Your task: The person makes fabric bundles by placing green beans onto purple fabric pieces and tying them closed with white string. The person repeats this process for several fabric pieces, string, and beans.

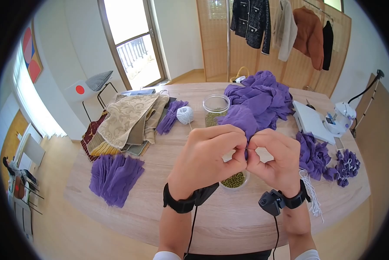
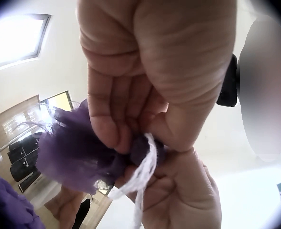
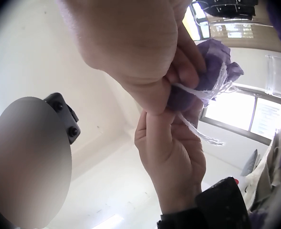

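Both hands meet above the table's middle. The left hand and the right hand pinch a small gathered bundle of purple cloth between thumbs and fingers. White string lies around the bundle at the fingertips and hangs down in the left wrist view. Its loose ends show in the right wrist view as well, beside the frilled purple fabric. Whether each hand grips string or cloth alone cannot be told. Below the hands is a container of green beads or beans, partly hidden.
On the table lie pleated purple pieces, folded fabrics, a white string ball, a clear jar, a large purple heap, a white sewing machine, purple bundles and white strings.
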### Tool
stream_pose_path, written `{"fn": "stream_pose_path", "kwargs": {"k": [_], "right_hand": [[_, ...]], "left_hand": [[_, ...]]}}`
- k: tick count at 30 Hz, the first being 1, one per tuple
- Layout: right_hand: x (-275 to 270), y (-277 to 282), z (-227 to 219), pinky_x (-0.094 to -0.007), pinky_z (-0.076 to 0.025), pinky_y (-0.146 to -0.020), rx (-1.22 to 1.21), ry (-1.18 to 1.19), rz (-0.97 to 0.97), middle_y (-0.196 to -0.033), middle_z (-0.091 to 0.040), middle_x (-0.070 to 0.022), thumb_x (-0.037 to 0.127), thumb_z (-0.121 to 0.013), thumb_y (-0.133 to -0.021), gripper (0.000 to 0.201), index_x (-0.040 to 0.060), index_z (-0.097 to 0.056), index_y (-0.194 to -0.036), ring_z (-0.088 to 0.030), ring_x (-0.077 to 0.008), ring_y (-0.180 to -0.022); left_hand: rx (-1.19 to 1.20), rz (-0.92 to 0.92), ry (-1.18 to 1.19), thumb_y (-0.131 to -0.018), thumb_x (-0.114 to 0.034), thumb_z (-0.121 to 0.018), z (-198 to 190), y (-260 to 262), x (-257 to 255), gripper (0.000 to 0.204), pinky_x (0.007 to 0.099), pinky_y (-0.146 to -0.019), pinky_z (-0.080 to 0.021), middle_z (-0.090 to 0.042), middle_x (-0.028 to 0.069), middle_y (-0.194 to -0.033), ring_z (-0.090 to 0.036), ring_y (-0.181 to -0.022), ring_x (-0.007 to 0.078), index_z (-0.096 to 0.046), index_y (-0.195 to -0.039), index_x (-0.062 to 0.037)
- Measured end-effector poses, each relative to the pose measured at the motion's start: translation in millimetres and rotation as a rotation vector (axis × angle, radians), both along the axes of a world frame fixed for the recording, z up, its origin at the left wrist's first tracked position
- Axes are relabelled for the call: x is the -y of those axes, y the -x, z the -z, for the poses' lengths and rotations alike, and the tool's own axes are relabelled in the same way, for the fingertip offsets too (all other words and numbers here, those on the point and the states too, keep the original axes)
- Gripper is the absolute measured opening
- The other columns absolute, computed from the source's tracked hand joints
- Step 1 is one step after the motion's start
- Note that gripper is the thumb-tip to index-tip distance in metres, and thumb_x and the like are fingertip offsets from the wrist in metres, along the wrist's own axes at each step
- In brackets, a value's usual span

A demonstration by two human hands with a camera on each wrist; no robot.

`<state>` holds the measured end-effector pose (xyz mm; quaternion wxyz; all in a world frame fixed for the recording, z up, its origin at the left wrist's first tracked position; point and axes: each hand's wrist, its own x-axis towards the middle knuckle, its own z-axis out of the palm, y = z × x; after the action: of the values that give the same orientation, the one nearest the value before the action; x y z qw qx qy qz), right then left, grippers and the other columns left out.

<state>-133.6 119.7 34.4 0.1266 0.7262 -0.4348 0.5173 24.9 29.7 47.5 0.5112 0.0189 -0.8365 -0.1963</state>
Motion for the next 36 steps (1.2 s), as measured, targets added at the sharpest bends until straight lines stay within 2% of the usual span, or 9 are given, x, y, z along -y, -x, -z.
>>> {"fn": "stream_pose_path", "kwargs": {"k": [9, 15, 27, 30, 33, 36], "right_hand": [[5.5, -0.4, 3.5, -0.0326, -0.049, -0.060, -0.052, 0.021, 0.074, -0.085, -0.061, -0.0078, -0.004, -0.074, -0.065, 0.026, 0.0034, -0.062, -0.088, -0.060, -0.0245, -0.070], [6.0, 4.7, 0.0, -0.0344, -0.047, -0.062, -0.149, 0.041, 0.070, -0.088, -0.060, -0.0073, -0.004, -0.074, -0.064, 0.027, 0.0036, -0.061, -0.086, -0.057, -0.0257, -0.074], [8.1, 11.1, 2.9, -0.0318, -0.048, -0.058, 0.043, -0.061, -0.020, -0.083, -0.061, -0.0055, -0.004, -0.071, -0.063, 0.020, 0.0046, -0.060, -0.078, -0.059, -0.0229, -0.071], [7.9, 11.7, 4.4, -0.0321, -0.048, -0.059, 0.083, -0.115, -0.001, -0.083, -0.061, -0.0057, -0.003, -0.071, -0.064, 0.018, 0.0046, -0.062, -0.078, -0.060, -0.0228, -0.073], [8.9, 9.6, 4.9, -0.0332, -0.048, -0.063, -0.002, -0.076, 0.066, -0.082, -0.061, -0.0054, -0.002, -0.072, -0.065, 0.017, 0.0045, -0.063, -0.078, -0.059, -0.0234, -0.075], [6.9, 8.8, 1.3, -0.0348, -0.048, -0.066, -0.113, -0.044, 0.125, -0.082, -0.060, -0.0054, -0.002, -0.073, -0.064, 0.019, 0.0037, -0.062, -0.078, -0.057, -0.0248, -0.076]], "left_hand": [[0.031, -0.086, 0.052, -0.070, 0.002, -0.067, 5.3, 1.8, 3.6, 0.011, 0.0371, -0.054, -0.048, -0.060, 0.0099, -0.075, -0.058, -0.061, 0.0315, -0.057, -0.075, -0.0006], [0.100, -0.062, 0.051, -0.071, 0.001, -0.068, 8.1, 3.5, 5.7, 0.012, 0.0381, -0.056, -0.048, -0.059, 0.0101, -0.075, -0.059, -0.062, 0.0317, -0.057, -0.076, -0.0007], [0.077, 0.091, -0.099, -0.069, 0.002, -0.068, 9.8, 8.9, 11.3, 0.012, 0.0308, -0.057, -0.049, -0.061, 0.0103, -0.071, -0.060, -0.061, 0.0262, -0.059, -0.077, -0.0011], [0.077, 0.039, -0.107, -0.071, 0.002, -0.068, 9.9, 8.6, 10.9, 0.012, 0.0331, -0.056, -0.049, -0.061, 0.0106, -0.072, -0.060, -0.062, 0.0288, -0.059, -0.077, -0.0011], [0.101, -0.050, -0.003, -0.073, 0.000, -0.068, 13.2, 9.7, 10.5, 0.011, 0.0367, -0.057, -0.050, -0.060, 0.0110, -0.074, -0.060, -0.063, 0.0321, -0.059, -0.079, -0.0011], [0.118, -0.063, 0.039, -0.076, -0.001, -0.068, 12.9, 10.4, 7.7, 0.011, 0.0397, -0.057, -0.049, -0.058, 0.0116, -0.076, -0.059, -0.064, 0.0344, -0.057, -0.079, -0.0012]]}}
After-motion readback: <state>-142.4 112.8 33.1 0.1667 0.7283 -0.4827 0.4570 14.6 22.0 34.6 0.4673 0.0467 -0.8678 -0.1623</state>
